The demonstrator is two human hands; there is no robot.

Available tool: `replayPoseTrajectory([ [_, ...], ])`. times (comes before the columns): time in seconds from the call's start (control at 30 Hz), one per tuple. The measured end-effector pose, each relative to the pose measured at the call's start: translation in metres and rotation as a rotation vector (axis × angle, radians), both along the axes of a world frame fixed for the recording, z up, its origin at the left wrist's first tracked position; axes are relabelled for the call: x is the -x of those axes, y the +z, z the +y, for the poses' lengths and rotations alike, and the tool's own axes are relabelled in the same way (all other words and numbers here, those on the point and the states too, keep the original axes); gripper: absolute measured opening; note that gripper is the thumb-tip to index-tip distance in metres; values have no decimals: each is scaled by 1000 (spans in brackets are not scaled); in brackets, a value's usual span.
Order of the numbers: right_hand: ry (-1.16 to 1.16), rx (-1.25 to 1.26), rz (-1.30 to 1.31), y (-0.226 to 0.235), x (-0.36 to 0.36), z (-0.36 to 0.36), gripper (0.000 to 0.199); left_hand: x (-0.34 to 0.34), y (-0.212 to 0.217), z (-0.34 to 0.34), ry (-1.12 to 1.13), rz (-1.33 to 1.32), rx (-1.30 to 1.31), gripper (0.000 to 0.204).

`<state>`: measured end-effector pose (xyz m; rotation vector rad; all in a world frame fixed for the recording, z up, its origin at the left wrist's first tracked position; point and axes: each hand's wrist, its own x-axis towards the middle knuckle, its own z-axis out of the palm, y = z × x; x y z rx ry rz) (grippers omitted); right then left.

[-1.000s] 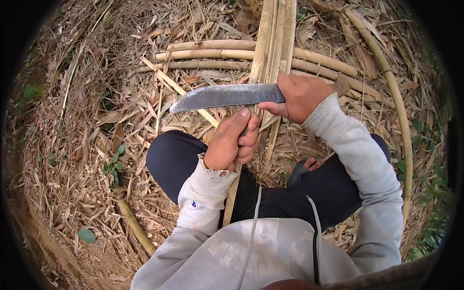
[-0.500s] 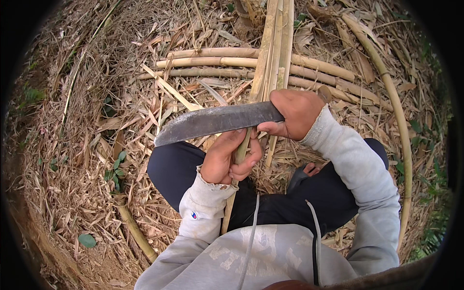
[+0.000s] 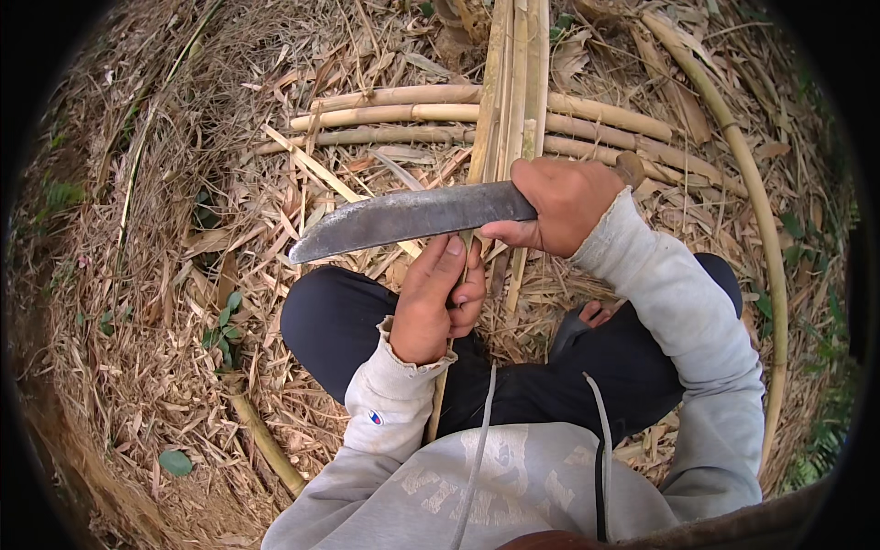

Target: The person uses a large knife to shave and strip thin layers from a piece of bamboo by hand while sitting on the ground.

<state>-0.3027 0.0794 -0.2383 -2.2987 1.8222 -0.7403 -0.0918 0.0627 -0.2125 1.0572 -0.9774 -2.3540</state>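
A machete [image 3: 403, 220] is in my right hand [image 3: 566, 206], which is closed around it where blade and handle meet, the thumb along the lower edge. Its dark, worn blade points left, held level above my lap. Just under the blade, my left hand [image 3: 433, 298] grips a narrow bamboo strip [image 3: 438, 403]. The strip's lower end runs down beside my left sleeve toward my lap; its upper part passes beneath the blade, where the exact contact is hidden. Beyond the blade, a bundle of long split bamboo strips [image 3: 515, 92] stretches away from me.
Several bamboo poles [image 3: 394, 115] lie crosswise under the strips. One long pole [image 3: 753, 192] curves along the right side, and a shorter length [image 3: 266, 445] lies at the lower left. Dry leaves and shavings cover the ground around my folded legs [image 3: 335, 312].
My left hand has shifted slightly up and left along the strip, its thumb now close under the blade. The machete has moved a little up and left with my right hand.
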Motion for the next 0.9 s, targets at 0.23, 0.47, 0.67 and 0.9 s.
replayPoseTrajectory([
  [0.23,34,49,81,-8,12,-7,64,0,-5,2,-3,-67,39,27],
  [0.47,-102,128,139,-19,22,-18,70,-6,-9,3,3,-103,51,28],
  [0.67,-499,-89,-163,-16,95,-35,71,-16,-10,6,-11,-14,-40,27],
  [0.9,-43,-143,-49,-6,-3,-2,60,-6,-14,4,18,-146,34,28],
])
